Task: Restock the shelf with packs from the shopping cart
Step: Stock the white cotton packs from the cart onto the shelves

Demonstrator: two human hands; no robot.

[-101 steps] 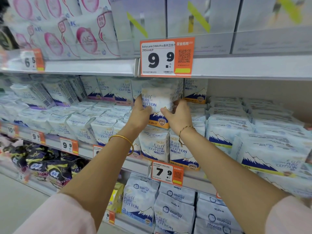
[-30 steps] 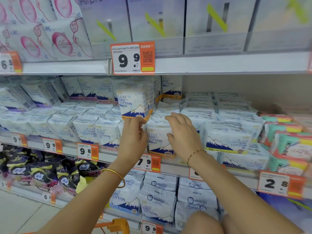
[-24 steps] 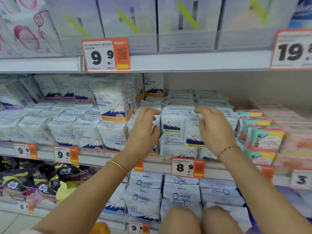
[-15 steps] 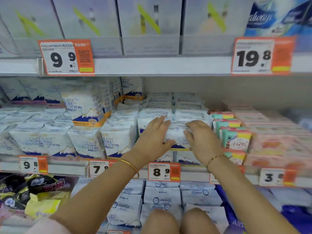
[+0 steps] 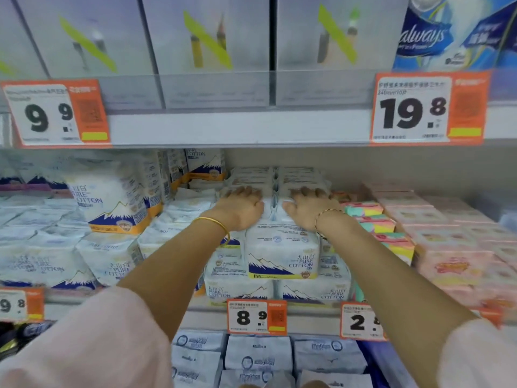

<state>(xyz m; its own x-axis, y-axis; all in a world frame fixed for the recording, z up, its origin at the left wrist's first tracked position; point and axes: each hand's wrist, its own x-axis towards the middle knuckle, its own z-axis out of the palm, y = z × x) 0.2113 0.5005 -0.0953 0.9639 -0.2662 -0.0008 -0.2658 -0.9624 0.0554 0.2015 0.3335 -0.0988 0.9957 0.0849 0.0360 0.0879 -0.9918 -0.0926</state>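
Our fingers (image 5: 242, 193) lie straight and flat, clasping nothing, on the soft white plastic packs with blue mountains (image 5: 282, 247), which sit directly beneath both palms on the grey metal shelf (image 5: 310, 317), left hand (image 5: 240, 210) and right hand (image 5: 310, 211) equally near.

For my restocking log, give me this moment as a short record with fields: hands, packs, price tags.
left hand: palm down on the white stacked packs
right hand: palm down on the same packs, beside the left
front pack: Pure Cotton, topmost in front, between the wrists
price tag below: 8.9
right neighbours: colourful packs
cart: not in view
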